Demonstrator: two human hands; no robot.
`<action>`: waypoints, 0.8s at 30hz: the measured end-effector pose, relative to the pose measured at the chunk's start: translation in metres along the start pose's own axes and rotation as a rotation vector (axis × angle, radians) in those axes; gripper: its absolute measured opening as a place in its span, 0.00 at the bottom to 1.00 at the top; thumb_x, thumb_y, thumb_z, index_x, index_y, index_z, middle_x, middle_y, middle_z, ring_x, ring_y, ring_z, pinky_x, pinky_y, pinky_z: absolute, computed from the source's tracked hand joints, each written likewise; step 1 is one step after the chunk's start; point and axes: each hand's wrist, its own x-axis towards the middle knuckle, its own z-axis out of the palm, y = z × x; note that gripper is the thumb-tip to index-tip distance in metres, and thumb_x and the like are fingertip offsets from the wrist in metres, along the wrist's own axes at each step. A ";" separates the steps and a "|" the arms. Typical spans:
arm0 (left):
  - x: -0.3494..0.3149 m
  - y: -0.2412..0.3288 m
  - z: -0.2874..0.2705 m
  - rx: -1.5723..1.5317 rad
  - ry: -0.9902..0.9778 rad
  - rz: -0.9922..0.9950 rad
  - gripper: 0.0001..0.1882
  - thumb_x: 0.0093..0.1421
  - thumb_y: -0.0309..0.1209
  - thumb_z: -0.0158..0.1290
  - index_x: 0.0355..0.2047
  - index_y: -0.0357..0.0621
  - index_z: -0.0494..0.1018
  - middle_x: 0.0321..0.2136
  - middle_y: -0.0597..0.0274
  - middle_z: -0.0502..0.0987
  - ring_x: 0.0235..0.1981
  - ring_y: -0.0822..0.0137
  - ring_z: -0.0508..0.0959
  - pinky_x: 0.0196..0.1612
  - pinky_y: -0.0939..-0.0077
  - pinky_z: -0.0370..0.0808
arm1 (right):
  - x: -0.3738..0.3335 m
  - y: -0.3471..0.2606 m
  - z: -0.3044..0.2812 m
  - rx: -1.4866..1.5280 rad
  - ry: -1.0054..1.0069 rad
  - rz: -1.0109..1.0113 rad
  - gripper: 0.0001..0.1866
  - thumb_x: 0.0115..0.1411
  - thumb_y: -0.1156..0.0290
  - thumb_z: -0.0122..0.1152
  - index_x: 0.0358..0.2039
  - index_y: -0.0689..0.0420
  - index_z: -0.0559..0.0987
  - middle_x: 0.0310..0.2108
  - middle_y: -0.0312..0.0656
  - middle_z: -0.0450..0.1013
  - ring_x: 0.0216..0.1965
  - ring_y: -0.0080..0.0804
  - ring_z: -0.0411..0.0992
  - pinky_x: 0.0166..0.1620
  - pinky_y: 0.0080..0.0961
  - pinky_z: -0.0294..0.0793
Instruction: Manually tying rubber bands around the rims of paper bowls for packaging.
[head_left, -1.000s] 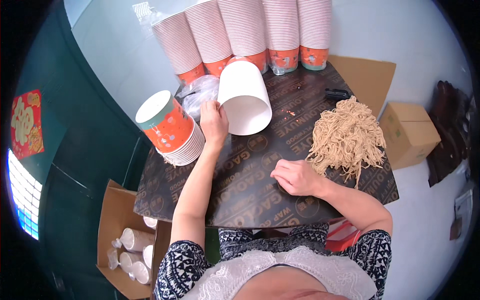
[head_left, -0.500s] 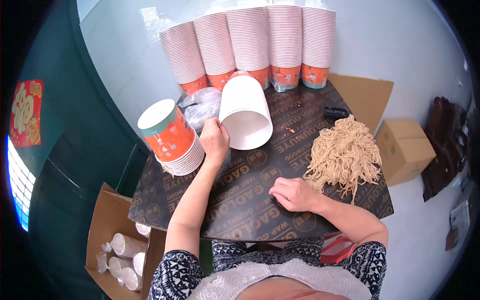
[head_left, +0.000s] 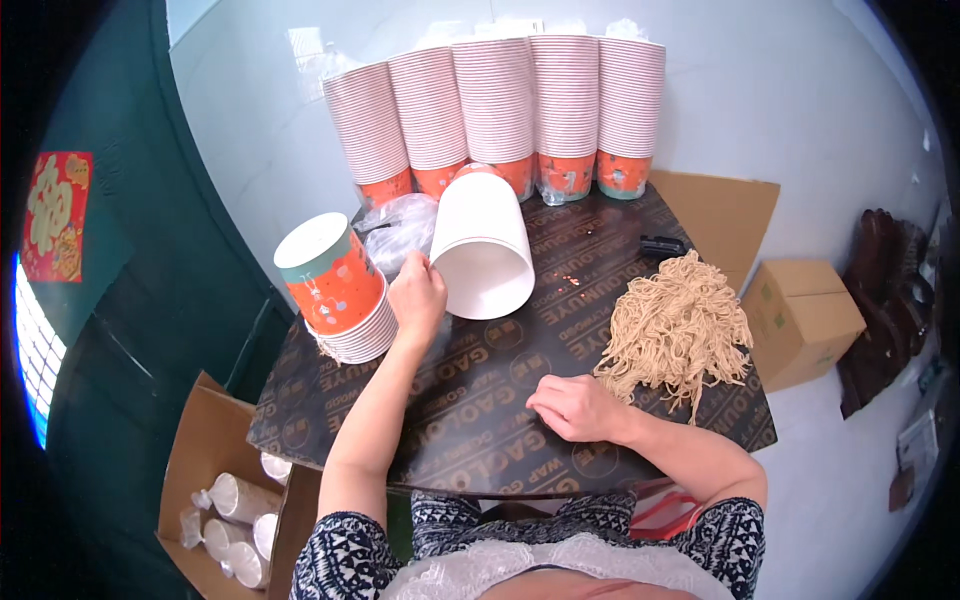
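Observation:
A white paper bucket (head_left: 478, 225) lies on its side on the dark table, its open mouth toward me. My left hand (head_left: 418, 298) is closed at the left edge of its rim; whether the fingertips pinch the rim cannot be made out. Just left of that hand, a stack of orange and green paper buckets (head_left: 335, 290) stands upside down. My right hand (head_left: 575, 408) is closed low over the front of the table, its fingertips curled out of sight. Beside it on the right lies a heap of tan strings (head_left: 675, 335).
Several tall bucket stacks (head_left: 490, 105) line the back edge by the wall. Clear plastic wrap (head_left: 400, 230) and a black object (head_left: 662, 246) lie on the table (head_left: 480, 430). Cartons stand at right (head_left: 805, 320) and at lower left (head_left: 195, 440), the latter holding wrapped white rolls.
The whole view has tilted slightly, so the table and stacks sit lower in the picture at the back. Both hands keep nearly the same places beside the bucket and the strings.

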 end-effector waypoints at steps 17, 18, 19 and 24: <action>-0.036 -0.027 0.008 -0.282 -0.184 -0.241 0.10 0.56 0.28 0.55 0.23 0.37 0.66 0.18 0.49 0.73 0.22 0.50 0.76 0.29 0.58 0.71 | -0.002 0.002 0.005 0.035 -0.024 0.022 0.03 0.58 0.74 0.59 0.33 0.59 0.77 0.29 0.42 0.72 0.29 0.43 0.75 0.30 0.35 0.75; -0.036 -0.024 0.006 -0.278 -0.182 -0.241 0.10 0.56 0.28 0.55 0.23 0.37 0.66 0.18 0.49 0.73 0.22 0.50 0.76 0.29 0.58 0.71 | -0.002 0.002 0.005 0.036 -0.031 0.026 0.03 0.58 0.74 0.58 0.33 0.59 0.77 0.29 0.42 0.73 0.29 0.43 0.75 0.30 0.35 0.75; -0.037 -0.021 0.002 -0.282 -0.169 -0.221 0.10 0.55 0.27 0.55 0.23 0.37 0.66 0.17 0.49 0.72 0.21 0.50 0.75 0.29 0.59 0.71 | -0.003 0.002 0.005 0.039 -0.038 0.031 0.03 0.58 0.75 0.58 0.32 0.59 0.77 0.29 0.42 0.73 0.29 0.43 0.75 0.30 0.35 0.75; -0.037 -0.009 -0.015 -0.363 -0.146 -0.212 0.08 0.51 0.25 0.51 0.20 0.35 0.65 0.14 0.53 0.68 0.17 0.61 0.70 0.25 0.66 0.68 | -0.004 -0.001 0.004 0.043 -0.038 0.023 0.02 0.57 0.76 0.59 0.32 0.58 0.78 0.29 0.41 0.73 0.28 0.41 0.75 0.30 0.33 0.75</action>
